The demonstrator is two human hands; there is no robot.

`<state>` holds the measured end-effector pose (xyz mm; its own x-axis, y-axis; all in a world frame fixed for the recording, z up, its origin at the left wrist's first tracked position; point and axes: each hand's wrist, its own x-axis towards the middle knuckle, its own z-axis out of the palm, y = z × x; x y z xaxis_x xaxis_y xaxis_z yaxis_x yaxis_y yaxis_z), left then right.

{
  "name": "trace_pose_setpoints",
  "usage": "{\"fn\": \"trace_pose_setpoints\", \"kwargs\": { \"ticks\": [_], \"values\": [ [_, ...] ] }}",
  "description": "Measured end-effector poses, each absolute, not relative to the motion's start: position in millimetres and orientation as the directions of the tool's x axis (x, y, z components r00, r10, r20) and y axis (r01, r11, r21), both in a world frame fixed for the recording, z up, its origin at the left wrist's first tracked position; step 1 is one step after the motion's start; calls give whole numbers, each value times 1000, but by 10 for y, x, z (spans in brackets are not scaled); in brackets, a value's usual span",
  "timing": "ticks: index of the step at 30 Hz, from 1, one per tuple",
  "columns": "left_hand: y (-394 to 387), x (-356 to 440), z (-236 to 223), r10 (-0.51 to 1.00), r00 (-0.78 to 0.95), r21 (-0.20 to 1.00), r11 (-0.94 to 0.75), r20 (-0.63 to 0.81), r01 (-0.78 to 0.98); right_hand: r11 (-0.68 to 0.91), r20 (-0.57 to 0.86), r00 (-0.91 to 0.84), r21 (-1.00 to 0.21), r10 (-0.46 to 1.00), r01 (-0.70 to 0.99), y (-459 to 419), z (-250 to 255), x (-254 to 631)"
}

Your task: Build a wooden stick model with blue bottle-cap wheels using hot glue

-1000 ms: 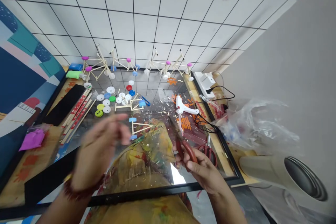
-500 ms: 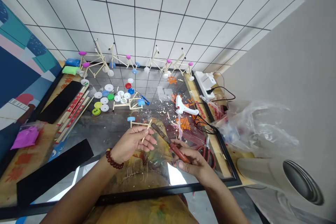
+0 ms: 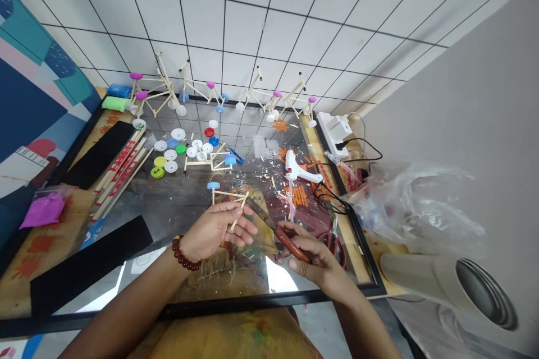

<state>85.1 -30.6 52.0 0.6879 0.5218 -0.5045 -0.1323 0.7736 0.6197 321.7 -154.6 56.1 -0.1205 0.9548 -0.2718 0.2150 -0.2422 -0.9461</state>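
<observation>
My left hand [image 3: 217, 228] pinches a small frame of thin wooden sticks [image 3: 228, 195] between thumb and fingers. A light blue bottle cap [image 3: 213, 185] sits at the frame's far left end. My right hand [image 3: 314, 261] is wrapped round the red handles of worn pliers [image 3: 287, 242]. Their dark jaws point up and left, close beside the right end of the stick frame; whether they touch it I cannot tell. Just beyond lies another stick frame [image 3: 200, 163] with a blue cap, near loose bottle caps [image 3: 170, 166] in several colours.
Finished-looking stick models [image 3: 164, 92] line the wall. A white glue gun [image 3: 301, 171] and wood scraps lie right of centre, with red-handled scissors [image 3: 337, 249] nearer me. Bundled sticks [image 3: 120, 171] and black strips [image 3: 92, 266] lie left. A power strip [image 3: 334, 132] and plastic bag [image 3: 415, 207] are right.
The whole view has shifted slightly. Both hands keep their grips, and the pliers' jaws stay beside the stick frame's right end.
</observation>
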Motion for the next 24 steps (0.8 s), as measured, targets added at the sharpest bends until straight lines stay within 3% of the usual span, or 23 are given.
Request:
{"fn": "trace_pose_setpoints", "kwargs": {
  "ticks": [13,24],
  "values": [
    [-310,836,501,512,694,649,756,-506,-84,-233,-271,-122,-938,955,258,-1564,569,3223],
    [-346,826,428,532,683,723,691,-500,-8,-308,-330,-94,-932,939,189,-1637,476,3206]
  ]
}}
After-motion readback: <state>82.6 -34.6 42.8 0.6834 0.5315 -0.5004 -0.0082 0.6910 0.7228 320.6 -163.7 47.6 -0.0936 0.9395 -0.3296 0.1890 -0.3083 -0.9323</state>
